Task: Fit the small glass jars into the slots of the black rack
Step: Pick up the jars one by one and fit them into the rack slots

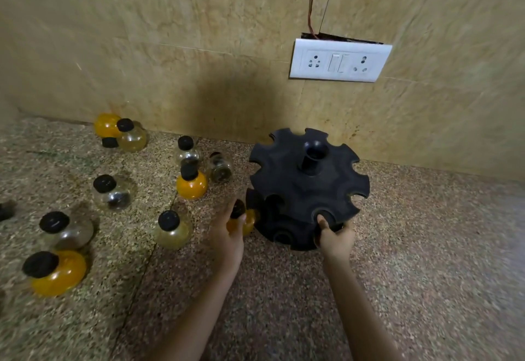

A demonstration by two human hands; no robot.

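Observation:
The round black rack (295,190) stands on the speckled counter near the wall, with open slots cut around its rims and a tube in its middle. My right hand (335,237) grips its front edge, thumb hooked into a slot. My left hand (230,231) holds a small orange jar with a black cap (250,220) right against the rack's lower left side. Several more round jars with black caps lie scattered to the left, among them an orange one (191,184), a clear one (112,193) and a pale yellow one (172,231).
A tiled wall runs close behind the rack, with a white socket-and-switch plate (339,60) and a thin wire above it. The stone counter (426,247) stretches to the right and front. A loose black cap (109,142) lies by the far jars.

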